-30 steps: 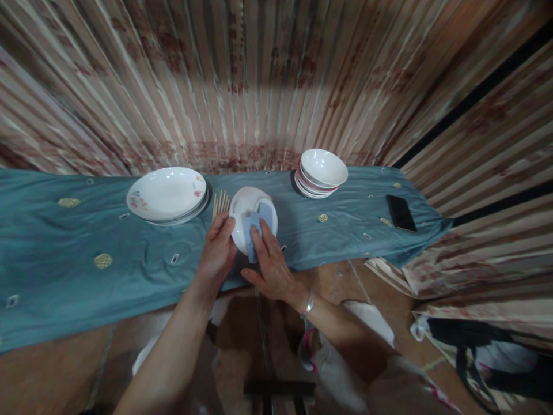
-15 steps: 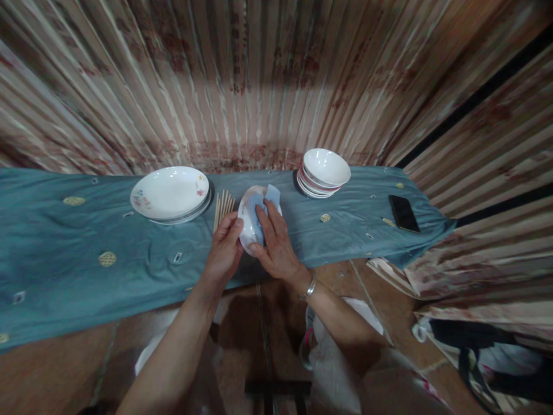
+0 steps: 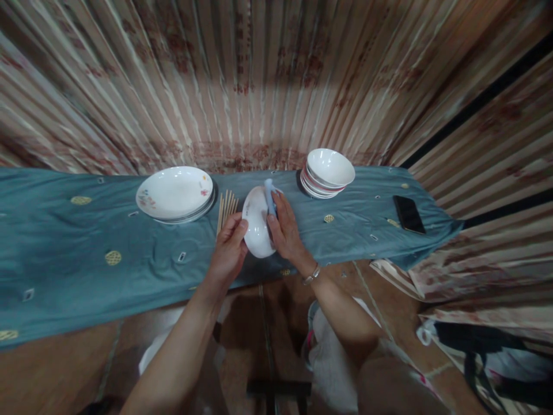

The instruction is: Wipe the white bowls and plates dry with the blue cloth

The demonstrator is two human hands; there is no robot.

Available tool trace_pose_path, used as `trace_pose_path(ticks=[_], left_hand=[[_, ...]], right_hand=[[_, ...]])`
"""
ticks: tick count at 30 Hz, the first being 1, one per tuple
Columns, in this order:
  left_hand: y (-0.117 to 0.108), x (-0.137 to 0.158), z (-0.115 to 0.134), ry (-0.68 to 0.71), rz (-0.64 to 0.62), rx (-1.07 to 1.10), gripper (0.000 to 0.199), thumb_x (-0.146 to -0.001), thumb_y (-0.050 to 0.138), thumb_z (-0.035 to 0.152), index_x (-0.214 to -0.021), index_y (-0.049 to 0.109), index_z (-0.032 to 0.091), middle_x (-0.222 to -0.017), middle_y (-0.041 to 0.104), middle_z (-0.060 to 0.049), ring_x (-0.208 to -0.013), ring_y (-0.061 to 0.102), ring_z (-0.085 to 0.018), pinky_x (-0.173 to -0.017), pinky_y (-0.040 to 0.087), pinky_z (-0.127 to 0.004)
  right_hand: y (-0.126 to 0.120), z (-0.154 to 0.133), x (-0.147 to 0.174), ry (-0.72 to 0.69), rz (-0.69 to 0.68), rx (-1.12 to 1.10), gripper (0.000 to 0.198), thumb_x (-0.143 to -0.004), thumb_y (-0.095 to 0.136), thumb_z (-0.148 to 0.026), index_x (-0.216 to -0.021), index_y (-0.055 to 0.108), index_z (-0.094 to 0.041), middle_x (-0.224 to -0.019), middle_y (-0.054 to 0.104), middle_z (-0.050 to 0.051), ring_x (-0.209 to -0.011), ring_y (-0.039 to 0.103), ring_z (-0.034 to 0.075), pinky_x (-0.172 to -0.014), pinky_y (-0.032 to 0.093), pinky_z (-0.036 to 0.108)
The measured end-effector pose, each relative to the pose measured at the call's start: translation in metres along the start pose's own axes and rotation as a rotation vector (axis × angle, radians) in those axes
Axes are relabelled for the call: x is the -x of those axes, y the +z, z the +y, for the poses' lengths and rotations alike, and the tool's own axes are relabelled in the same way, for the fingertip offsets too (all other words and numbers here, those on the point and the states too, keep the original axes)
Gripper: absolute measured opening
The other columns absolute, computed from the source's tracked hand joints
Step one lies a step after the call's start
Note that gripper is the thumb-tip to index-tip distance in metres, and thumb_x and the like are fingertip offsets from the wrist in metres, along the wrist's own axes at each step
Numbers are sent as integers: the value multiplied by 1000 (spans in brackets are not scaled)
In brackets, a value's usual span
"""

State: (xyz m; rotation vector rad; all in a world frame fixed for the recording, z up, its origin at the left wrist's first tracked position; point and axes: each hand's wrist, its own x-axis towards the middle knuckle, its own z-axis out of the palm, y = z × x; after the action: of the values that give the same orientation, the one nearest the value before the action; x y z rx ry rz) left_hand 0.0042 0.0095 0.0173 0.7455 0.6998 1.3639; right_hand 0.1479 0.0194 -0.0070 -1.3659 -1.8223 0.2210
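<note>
A white bowl (image 3: 258, 227) is tilted on its side above the front part of the table, its glossy rounded outside facing me. My left hand (image 3: 230, 241) grips its left edge, thumb on the outer surface. Against the bowl's right side, my right hand (image 3: 285, 229) presses a light blue cloth (image 3: 270, 197) with its fingers closed over it. Part of the cloth is hidden under that hand. Just left of the bowl, several wooden chopsticks (image 3: 227, 208) lie on the table, partly behind my left hand.
A teal patterned tablecloth (image 3: 159, 259) covers the long table. Stacked flowered plates (image 3: 175, 193) stand to the left, stacked bowls (image 3: 330, 168) to the right. Farther right lies a black phone (image 3: 408, 214). Pleated curtains (image 3: 268, 86) hang behind and at the right.
My right hand has slid the cloth from the middle of the bowl to its right side, uncovering more of the white surface. My left hand keeps its grip. The view has shifted slightly.
</note>
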Motion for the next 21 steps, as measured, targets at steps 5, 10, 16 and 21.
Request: trace_pose_path(ticks=[5,10,16,21], left_hand=[[0,1,1,-14,0,-7,30,-70,83,37,-92,69,20,-84,71,0,-87,67,-18,-79,54,-29],[-2,-1,0,-10,2,-13,33,-69,83,39,-92,68,20,-84,71,1,-81,67,-16,-78,54,-28],[-4,-2,-2,-12,1,-19,33,-71,82,39,-93,68,20,-82,70,1,-77,65,-15,-76,54,-27],[-3,-3,-4,4,8,-18,35,-69,83,41,-93,68,20,-83,70,1,-76,65,-14,-74,53,-26]], right_hand=[[9,11,2,76,51,-108,63,-103,18,-51,-154,27,-14,-159,32,16,-151,25,21,-124,23,47],[13,12,8,175,87,-240,63,-102,23,-56,-153,30,-20,-158,36,13,-149,28,23,-123,23,49],[13,8,17,301,69,-310,75,-97,25,-65,-154,30,-16,-159,34,13,-150,26,24,-124,20,47],[11,5,28,368,37,-346,81,-96,28,-67,-156,25,-12,-163,26,15,-152,21,25,-125,18,47]])
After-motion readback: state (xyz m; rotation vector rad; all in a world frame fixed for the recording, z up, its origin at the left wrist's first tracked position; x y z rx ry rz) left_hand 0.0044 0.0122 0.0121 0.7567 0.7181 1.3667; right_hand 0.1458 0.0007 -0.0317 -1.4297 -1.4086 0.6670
